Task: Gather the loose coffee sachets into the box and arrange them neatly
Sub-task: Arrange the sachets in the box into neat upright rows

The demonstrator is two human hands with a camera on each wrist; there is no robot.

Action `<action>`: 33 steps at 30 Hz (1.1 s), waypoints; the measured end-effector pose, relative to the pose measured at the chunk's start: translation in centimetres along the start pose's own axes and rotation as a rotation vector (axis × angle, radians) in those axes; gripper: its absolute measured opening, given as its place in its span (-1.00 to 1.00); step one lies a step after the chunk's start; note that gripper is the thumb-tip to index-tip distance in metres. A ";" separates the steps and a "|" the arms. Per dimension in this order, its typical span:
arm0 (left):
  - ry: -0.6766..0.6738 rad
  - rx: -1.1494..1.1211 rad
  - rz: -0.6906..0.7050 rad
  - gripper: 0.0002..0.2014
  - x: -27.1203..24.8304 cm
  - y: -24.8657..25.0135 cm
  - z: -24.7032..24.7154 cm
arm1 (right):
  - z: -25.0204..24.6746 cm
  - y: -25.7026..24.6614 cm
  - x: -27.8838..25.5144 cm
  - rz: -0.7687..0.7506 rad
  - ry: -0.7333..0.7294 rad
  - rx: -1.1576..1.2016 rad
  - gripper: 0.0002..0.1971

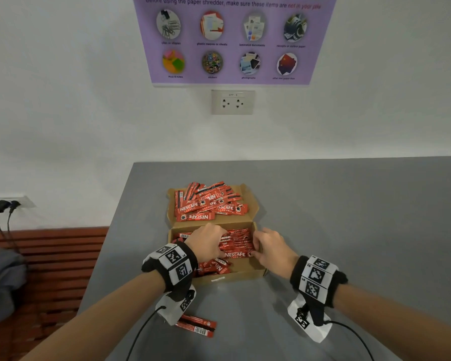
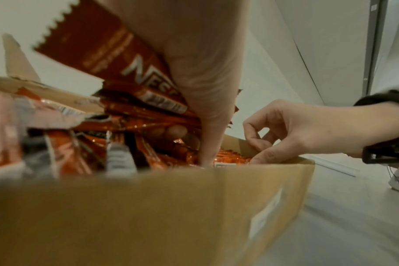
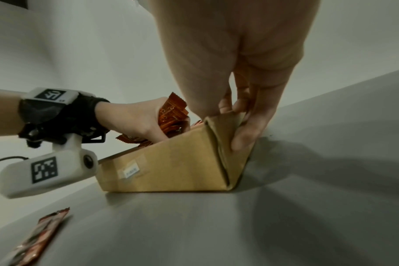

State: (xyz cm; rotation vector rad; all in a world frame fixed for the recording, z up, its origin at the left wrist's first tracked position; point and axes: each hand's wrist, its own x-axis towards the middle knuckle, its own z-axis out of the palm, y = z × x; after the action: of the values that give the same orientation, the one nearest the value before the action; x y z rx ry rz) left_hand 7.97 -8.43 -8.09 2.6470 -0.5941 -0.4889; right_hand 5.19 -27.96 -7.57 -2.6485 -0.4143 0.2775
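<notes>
**Both hands in the box, squaring sachets**

Left hand [image 1: 206,241] clutched a bunch of red foil Nescafé sachets [image 3: 171,113] inside the cardboard box [image 1: 235,276], likely to drop them in line. Right hand [image 1: 272,247] pinched the box's right wall, fingers [image 3: 241,142] curled over the rim, probably steadying it. More glossy sachets were heaped on the open lid [image 1: 251,204]. Two strays [image 1: 197,325] lay flat on the grey table [image 1: 349,217].
</notes>
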 end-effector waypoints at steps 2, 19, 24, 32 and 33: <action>-0.003 0.001 0.007 -0.69 -0.1 0.0 0.0 | 0.2 -0.1 0.0 -0.002 0.005 -0.004 -0.58; -0.026 -0.068 0.006 -0.68 -0.6 0.4 -0.4 | -0.7 -0.6 0.6 -0.051 -0.091 -0.125 -0.67; -0.017 -0.106 0.014 -0.65 -0.7 0.4 -0.6 | -1.0 -0.6 0.5 -0.062 -0.113 -0.161 -0.68; 0.387 -0.605 -0.066 -0.85 -0.6 1.0 -1.4 | -3.4 -2.5 0.5 -0.111 0.111 -0.130 -0.59; 0.453 -0.685 -0.091 -0.84 -0.4 1.0 -1.4 | -3.3 -3.0 0.6 -0.134 0.083 -0.061 -0.55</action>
State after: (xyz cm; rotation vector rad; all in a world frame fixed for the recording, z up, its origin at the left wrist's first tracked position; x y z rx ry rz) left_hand 7.84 -8.68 -6.27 2.0244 -0.1243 -0.0735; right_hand 5.89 -26.45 -3.37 -2.6657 -0.5781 0.1136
